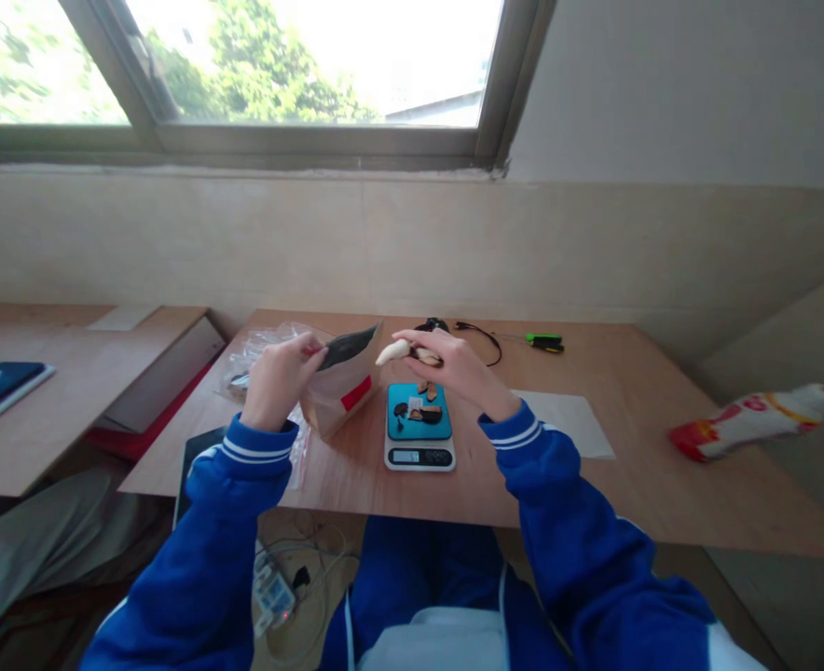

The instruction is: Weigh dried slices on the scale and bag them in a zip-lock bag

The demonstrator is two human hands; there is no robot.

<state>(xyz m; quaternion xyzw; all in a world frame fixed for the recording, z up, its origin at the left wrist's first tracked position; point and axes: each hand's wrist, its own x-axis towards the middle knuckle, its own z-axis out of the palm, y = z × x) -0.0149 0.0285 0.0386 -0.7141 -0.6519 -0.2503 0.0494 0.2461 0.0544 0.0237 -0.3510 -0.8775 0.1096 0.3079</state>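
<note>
Beige wall (pixel 384 242) below a window (pixel 307 130) — trees (pixel 279 65) outside.

The paper pouch (pixel 338 405) I'm handling looks matt, the scale's teal plastic tray (pixel 404 396) smooth, the wooden surface (pixel 594 494) fine-grained, and my blue sleeve (pixel 558 485) soft cloth.

The paper bag (pixel 335 396) obstructs passage between the left hand (pixel 281 380) and right hand (pixel 450 365); the digital scale (pixel 418 452) stands below them. Passage remains along the table's front edge (pixel 335 489).
</note>
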